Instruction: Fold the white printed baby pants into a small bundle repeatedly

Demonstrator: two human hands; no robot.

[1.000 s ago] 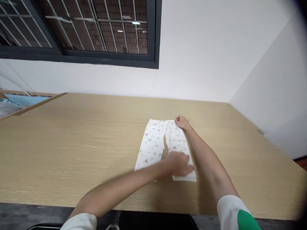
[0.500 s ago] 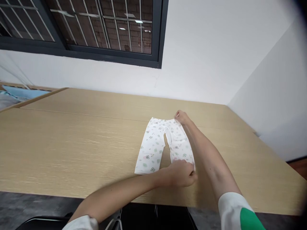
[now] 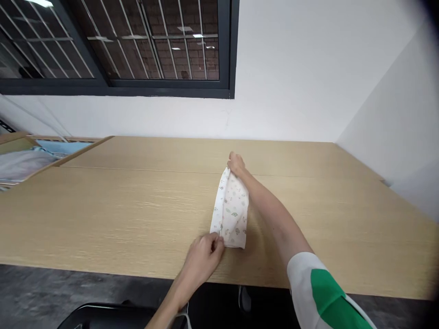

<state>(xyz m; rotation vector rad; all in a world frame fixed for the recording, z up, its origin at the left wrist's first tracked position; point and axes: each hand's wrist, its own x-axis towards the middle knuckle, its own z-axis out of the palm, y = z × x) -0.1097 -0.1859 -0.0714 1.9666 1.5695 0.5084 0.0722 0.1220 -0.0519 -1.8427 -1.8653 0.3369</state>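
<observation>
Small white patterned pants [image 3: 233,210] lie on the wooden table, folded lengthwise with one leg over the other. A strip of the lower leg shows along the left side. My right hand [image 3: 236,163] is closed on the waist end, at the far side of the fabric. Down at the near left corner, my left hand [image 3: 206,253] pinches the leg hem between thumb and fingers. The bit of cloth inside each grip is mostly hidden.
The wooden table [image 3: 144,214] reaches back to a white wall under a barred window [image 3: 157,41]. At the left is an open wooden box [image 3: 82,148] with blue and whitish cloth inside. A black chair [image 3: 103,315] stands at the near edge.
The pants were spread flat with both legs apart; now the right leg lies over the left one. Both my hands have moved leftward with the cloth.
</observation>
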